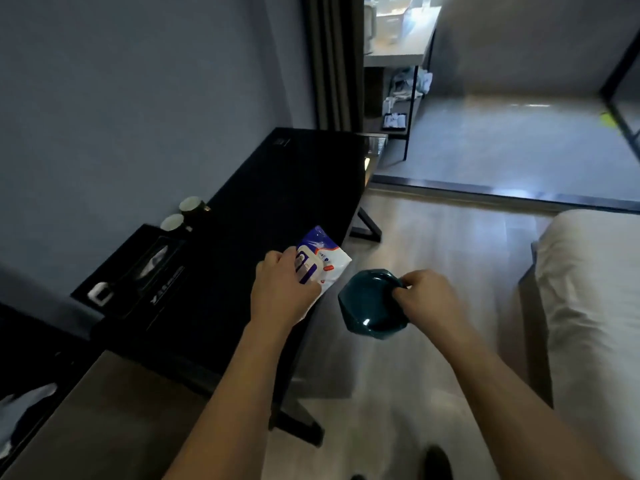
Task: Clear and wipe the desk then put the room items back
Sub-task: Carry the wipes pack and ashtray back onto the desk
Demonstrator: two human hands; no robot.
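While both arms reach forward from the near edge of the view, the right hand (427,299) holds a dark green dish (372,306) in the air, over the floor (450,237) and just beside the right edge of the black surface (277,188). Its grip is clenched on the right rim of the dish, thumb on top. The dish is tilted, with its hollow side open toward the camera, and it has an angular outline with no clear long axis.

The left hand (282,289) has its grip closed on a packet of wipes (320,259), which lies at the right edge of the surface with one part over the edge. The long axis of the packet runs from near left to far right, and its printed face is up. I cannot tell if the packet rests fully on the surface or is already lifted.

I judge that the step in hand is to take these two things away, so that the surface can be wiped. To do it well, the person should keep the dish level and lift the packet straight up before moving it.

Farther to the left, a black tray (131,271) and two cups (181,213) stand near the wall; these remain to be cleared.
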